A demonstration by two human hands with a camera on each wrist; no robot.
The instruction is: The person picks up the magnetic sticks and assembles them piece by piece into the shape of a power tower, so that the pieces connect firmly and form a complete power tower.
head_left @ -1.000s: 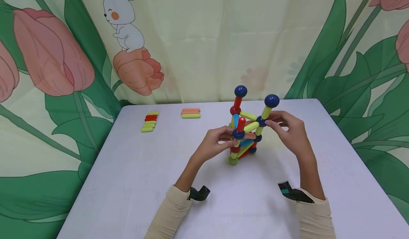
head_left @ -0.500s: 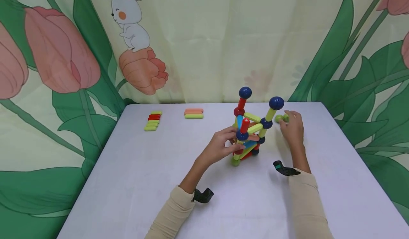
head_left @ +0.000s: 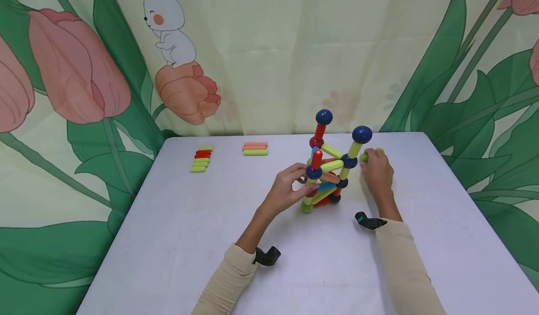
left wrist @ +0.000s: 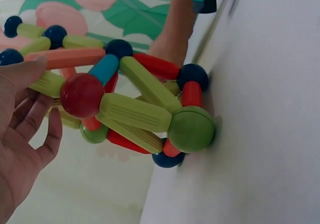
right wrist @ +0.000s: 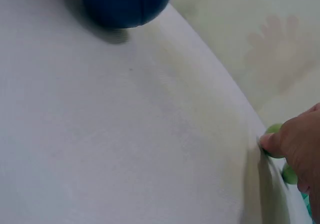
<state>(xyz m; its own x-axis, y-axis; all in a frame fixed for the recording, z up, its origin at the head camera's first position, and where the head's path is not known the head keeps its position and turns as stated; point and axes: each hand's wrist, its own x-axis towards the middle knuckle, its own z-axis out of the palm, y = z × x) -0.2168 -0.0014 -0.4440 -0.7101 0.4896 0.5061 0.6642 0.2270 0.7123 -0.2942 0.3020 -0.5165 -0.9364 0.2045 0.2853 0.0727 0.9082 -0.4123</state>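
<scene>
A tower of magnetic rods and balls (head_left: 332, 165) stands on the table, its rods green, red, blue and orange. My left hand (head_left: 288, 188) grips its near left side, with thumb and fingers about a green rod (left wrist: 48, 84) between a blue ball and a red ball (left wrist: 82, 95). Upright from the top rise a bare red rod (head_left: 317, 158) and two rods capped by blue balls (head_left: 361, 135). Right of the tower, my right hand (head_left: 377, 174) pinches a green ball (head_left: 364, 157) at the table; a second green ball (right wrist: 289, 174) lies beside it, partly hidden by the fingers.
On the white table (head_left: 210, 221), a column of green and red rods (head_left: 202, 154) lies at the back left. Orange and green rods (head_left: 255, 145) lie side by side nearer the middle. A printed curtain (head_left: 269, 62) hangs behind the table's far edge.
My right hand has left the tower's upper right blue ball and moved right to the green balls, closing on one. My left hand keeps its grip on the tower, which has shifted slightly.
</scene>
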